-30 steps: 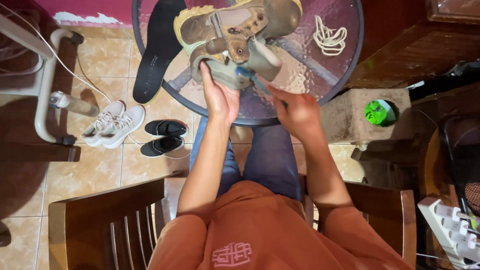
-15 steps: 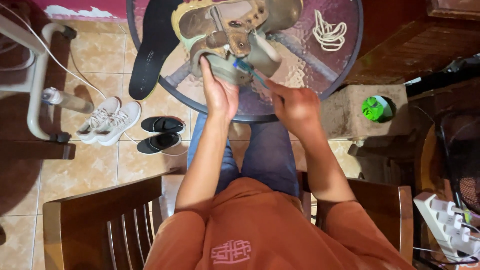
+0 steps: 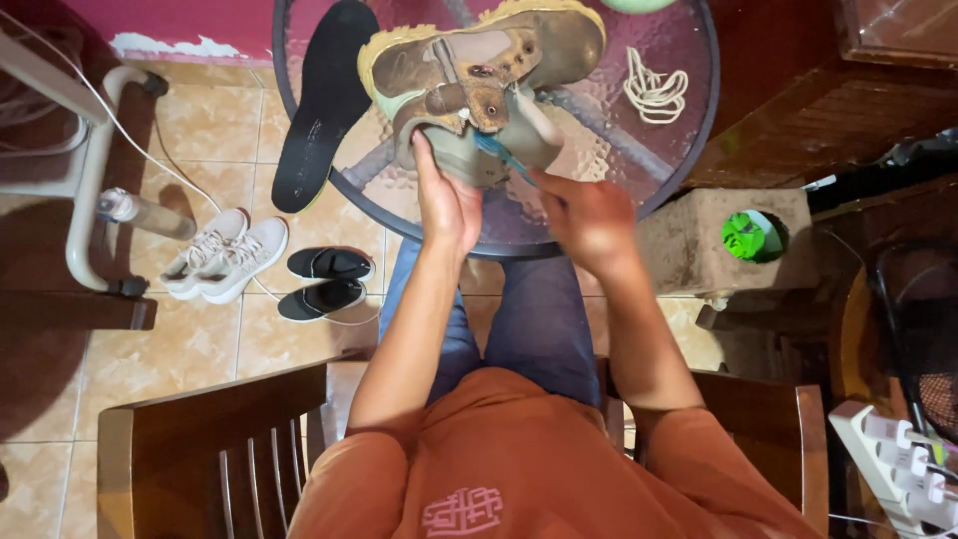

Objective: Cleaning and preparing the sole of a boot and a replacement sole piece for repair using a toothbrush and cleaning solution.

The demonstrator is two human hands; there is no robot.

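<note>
Brown boot (image 3: 479,75) top cropped, blue tool (image 3: 496,152) partly hidden

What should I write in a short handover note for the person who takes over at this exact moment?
Left hand: grips the heel end of the worn boot, which lies on its side on the round glass table.
Right hand: holds a blue brush against the boot.
Black insole and coiled lace are already out, on the table.
Boot looks dirty; brushing is unfinished.
</note>
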